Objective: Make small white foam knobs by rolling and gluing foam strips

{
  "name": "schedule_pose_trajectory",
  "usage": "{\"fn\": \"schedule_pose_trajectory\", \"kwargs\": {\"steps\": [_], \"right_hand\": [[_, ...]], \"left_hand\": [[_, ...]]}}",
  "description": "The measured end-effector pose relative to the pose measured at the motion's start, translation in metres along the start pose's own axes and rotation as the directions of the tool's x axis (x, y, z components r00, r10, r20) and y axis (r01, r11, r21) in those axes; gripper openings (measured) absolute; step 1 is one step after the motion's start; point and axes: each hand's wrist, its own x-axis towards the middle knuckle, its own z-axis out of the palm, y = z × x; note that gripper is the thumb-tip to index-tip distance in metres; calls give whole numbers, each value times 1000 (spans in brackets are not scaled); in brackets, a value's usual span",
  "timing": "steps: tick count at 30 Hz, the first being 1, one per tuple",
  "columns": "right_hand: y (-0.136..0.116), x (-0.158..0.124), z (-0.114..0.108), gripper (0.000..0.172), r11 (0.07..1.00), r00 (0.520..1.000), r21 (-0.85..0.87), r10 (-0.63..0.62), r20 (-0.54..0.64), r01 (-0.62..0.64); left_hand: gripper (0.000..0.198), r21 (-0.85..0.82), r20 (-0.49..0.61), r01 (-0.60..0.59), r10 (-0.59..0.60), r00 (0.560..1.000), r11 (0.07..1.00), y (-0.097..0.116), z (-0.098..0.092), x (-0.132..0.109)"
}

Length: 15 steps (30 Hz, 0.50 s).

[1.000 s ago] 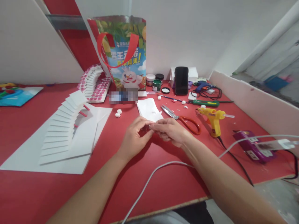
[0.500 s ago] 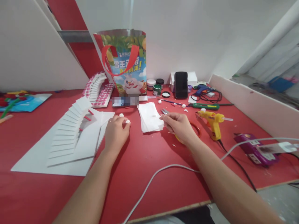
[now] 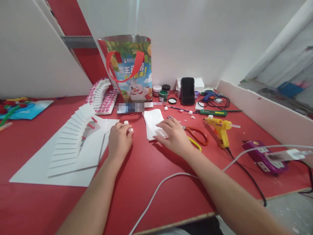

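Observation:
My left hand (image 3: 120, 141) rests on the red table with its fingers closed around a small white piece (image 3: 130, 130); another white piece (image 3: 126, 122) lies just beyond the fingertips. My right hand (image 3: 173, 135) is spread, fingers apart, over the right edge of a stack of white paper (image 3: 153, 122), with nothing held. Scissors with red and yellow handles (image 3: 199, 134) lie beside it, partly hidden by the hand. Left of my left hand, a curved row of white steps (image 3: 67, 140) with small red sticks (image 3: 91, 126) stands on white board (image 3: 31, 169).
A colourful bag (image 3: 135, 71) stands at the back, near paint jars (image 3: 163, 96) and a black phone-like device (image 3: 187, 91). At right are a yellow glue gun (image 3: 221, 130), a green-handled tool (image 3: 213, 113) and a purple box (image 3: 264, 156). A white cable (image 3: 163, 180) crosses the front.
My right hand has opened from a pinch and moved slightly left and down over the paper stack, uncovering more of the scissors. My left hand has hardly moved.

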Motion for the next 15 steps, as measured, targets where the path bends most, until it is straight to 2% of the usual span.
{"fn": "schedule_pose_trajectory", "kwargs": {"steps": [2,3,6,8,12,14,15], "right_hand": [[-9,1,3,45,996,996,-91,-1,89,9],[-13,2,5,44,988,991,-151,10,134,11],[-22,7,13,21,945,972,-325,38,233,41],[-22,10,18,19,930,967,-364,51,248,45],[-6,12,18,20,960,982,-266,123,142,-82],[7,12,12,18,967,978,-149,211,-2,-209],[14,12,7,17,954,949,-17,297,-110,-300]], "left_hand": [[20,-13,-28,4,-4,1000,1000,0,0,0],[23,-19,-48,1,-2,999,1000,2,0,0],[29,-43,-129,-11,6,992,999,8,0,0],[29,-72,-182,-30,16,983,997,13,-1,-1],[27,-140,-262,-100,61,963,985,20,-3,-4],[28,-161,-287,-138,87,954,977,23,-4,-5],[28,-165,-296,-154,100,950,974,24,-4,-5]]}}
